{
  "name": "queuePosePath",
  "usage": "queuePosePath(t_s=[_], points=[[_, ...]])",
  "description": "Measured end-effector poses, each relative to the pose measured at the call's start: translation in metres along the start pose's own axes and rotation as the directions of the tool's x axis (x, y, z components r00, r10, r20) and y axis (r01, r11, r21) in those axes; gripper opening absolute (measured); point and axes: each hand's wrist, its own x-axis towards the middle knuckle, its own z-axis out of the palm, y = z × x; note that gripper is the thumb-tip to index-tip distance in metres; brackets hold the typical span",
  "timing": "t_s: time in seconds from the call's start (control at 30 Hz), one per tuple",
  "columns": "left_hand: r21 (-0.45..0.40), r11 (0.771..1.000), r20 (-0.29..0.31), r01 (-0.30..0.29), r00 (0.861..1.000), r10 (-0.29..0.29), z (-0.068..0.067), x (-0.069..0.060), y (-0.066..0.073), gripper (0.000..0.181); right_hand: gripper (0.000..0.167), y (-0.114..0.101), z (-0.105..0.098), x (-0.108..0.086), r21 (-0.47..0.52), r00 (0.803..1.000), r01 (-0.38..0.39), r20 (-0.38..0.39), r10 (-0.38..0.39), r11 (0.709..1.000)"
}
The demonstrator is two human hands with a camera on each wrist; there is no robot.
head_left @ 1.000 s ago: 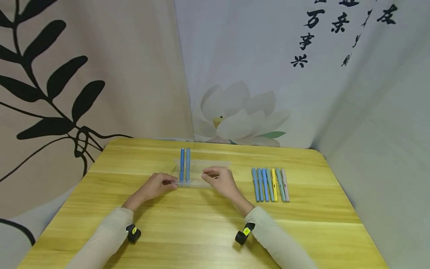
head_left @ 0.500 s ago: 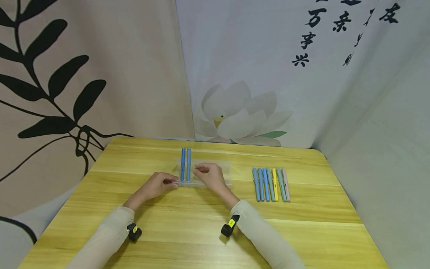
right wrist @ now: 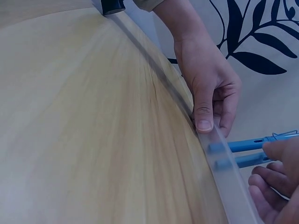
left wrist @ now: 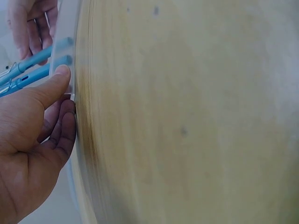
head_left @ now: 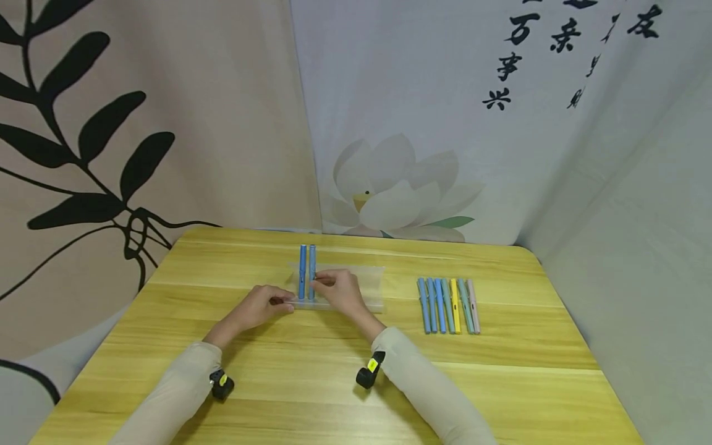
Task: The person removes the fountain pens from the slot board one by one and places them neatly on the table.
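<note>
A clear plastic holder [head_left: 371, 289] lies on the table in front of me. Two blue pens stand side by side at its left part, a darker pen [head_left: 303, 266] and a lighter pen [head_left: 312, 259], their lower ends behind the clear front strip [right wrist: 233, 179]. My left hand [head_left: 264, 307] pinches the holder's left end, thumb on the strip in the left wrist view. At the lighter pen, my right hand [head_left: 340, 290] has thumb and index finger on its lower half, seemingly pinching it. Its other fingers [right wrist: 268, 182] are loosely bent.
Right of the holder, a row of several pens lies on the wooden table [head_left: 311, 383]: blue pens [head_left: 431, 306], green ones, a yellow pen [head_left: 455, 306] and a pinkish pen [head_left: 473, 306]. Printed curtains [head_left: 233, 123] hang behind and beside the table.
My right hand has moved left across the holder and reached the lighter blue pen. My left hand stays at the holder's left end; the pens have not visibly shifted.
</note>
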Motion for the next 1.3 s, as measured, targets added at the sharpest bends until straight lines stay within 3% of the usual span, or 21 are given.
queuePosePath(t_s=[0.63,1.3], points=[[0.003,1.0,0.004,0.007,1.0,-0.007,0.0,0.002,0.003,0.029,0.015,-0.002,0.004,0.003,-0.04,0.999,0.005,-0.04,-0.007,0.999],[0.027,0.999,0.003,-0.021,1.0,0.021,-0.001,0.0,0.002,0.029,0.022,-0.018,-0.005,0.0,0.004,0.995,0.048,-0.092,-0.047,0.999]])
